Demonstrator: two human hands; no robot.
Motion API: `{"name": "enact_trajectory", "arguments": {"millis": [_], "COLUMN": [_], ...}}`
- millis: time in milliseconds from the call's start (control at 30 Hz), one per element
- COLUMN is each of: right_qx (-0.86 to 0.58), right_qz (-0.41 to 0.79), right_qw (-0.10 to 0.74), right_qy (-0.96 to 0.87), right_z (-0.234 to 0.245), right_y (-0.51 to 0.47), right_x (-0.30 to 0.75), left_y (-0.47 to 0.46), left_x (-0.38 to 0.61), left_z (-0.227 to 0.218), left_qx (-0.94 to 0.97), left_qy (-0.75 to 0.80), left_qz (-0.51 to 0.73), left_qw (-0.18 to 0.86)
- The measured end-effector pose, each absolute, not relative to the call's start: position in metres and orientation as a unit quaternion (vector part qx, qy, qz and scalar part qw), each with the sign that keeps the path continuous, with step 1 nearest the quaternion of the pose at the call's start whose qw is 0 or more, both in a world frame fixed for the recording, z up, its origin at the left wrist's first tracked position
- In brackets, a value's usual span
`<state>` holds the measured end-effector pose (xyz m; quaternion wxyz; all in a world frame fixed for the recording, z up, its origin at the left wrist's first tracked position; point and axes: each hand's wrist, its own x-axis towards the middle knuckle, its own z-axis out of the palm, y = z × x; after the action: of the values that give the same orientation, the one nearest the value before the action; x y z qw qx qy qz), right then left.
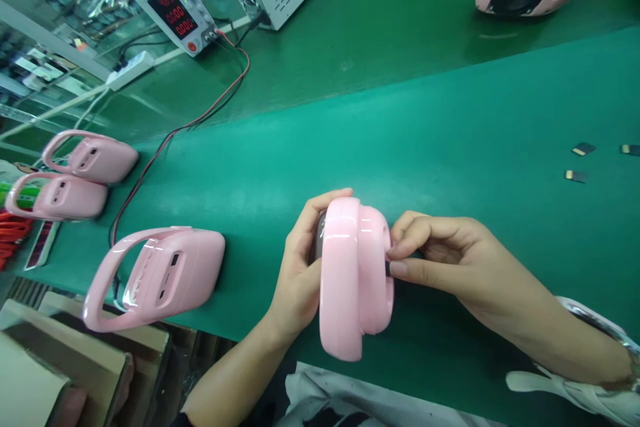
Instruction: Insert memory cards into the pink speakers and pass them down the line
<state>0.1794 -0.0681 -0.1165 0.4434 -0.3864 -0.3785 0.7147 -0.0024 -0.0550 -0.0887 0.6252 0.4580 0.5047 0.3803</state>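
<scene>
One pink speaker (340,280) is held above the near edge of the surface (350,133), clasped by the left hand (299,267), seemingly to steady it while a black piece (388,269) is pinched at its side by the right hand (445,260). Three small cards (576,177) are laid toward the right edge, presumably within reach.

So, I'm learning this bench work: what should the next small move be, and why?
Probably a gentle inward press on the small black piece: the right hand pinches it right at the side of the pink device, and the left hand supports the device. How far in it sits, I can't tell.
</scene>
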Motion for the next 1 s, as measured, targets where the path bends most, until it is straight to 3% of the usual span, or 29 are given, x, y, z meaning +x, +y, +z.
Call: {"name": "enact_trajectory", "arguments": {"millis": [1000], "right_qx": [-0.411], "right_qz": [0.715], "right_qw": [0.435], "right_qy": [-0.362], "right_z": [-0.1116], "right_y": [-0.0599], "right_x": [0.174], "left_y": [-0.0606], "left_x": [0.0032], "left_z": [-0.0871], "left_qx": [0.453], "left_qy": [0.531], "left_qz": [0.391], "left_qw": [0.6]}}
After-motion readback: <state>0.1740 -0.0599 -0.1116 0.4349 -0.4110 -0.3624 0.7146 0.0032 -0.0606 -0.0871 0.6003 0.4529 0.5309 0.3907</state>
